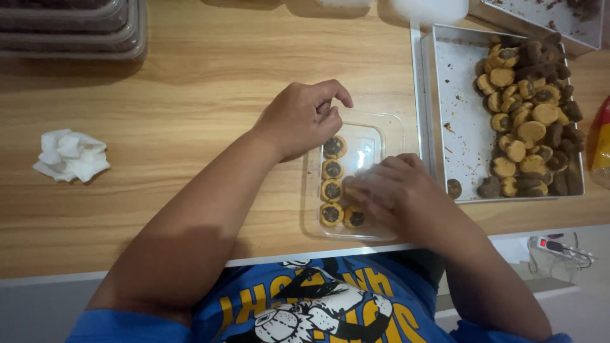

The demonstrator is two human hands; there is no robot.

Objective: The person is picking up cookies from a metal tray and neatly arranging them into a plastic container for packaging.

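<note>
Here, the wooden counter [210, 95] carries everything, and you sit at its near edge. To your right lies a metal baking tray [454, 114] with a heap of small round cookies [527, 121], tan ones with dark centres and some all dark; its left half is bare but for crumbs. A stack of lidded plastic tubs [70, 28] stands at the far left, a crumpled white tissue [70, 155] nearer.

Directly before you sits the clear plastic container [368, 146]. A column of filled cookies [332, 180] runs down its left side, with one more starting a second column at the near end.

Your left hand [302, 117] rests at the container's far left corner, fingers curled loosely, grasping nothing that shows. Your right hand [391, 190] is motion-blurred over the near part of the container; whether its grip holds a cookie cannot be told.

Judgement: packing is at an early stage, with most of the container still bare. The next placement calls for seating a cookie flat, dark centre up, just beside the existing column without nudging it.
</note>
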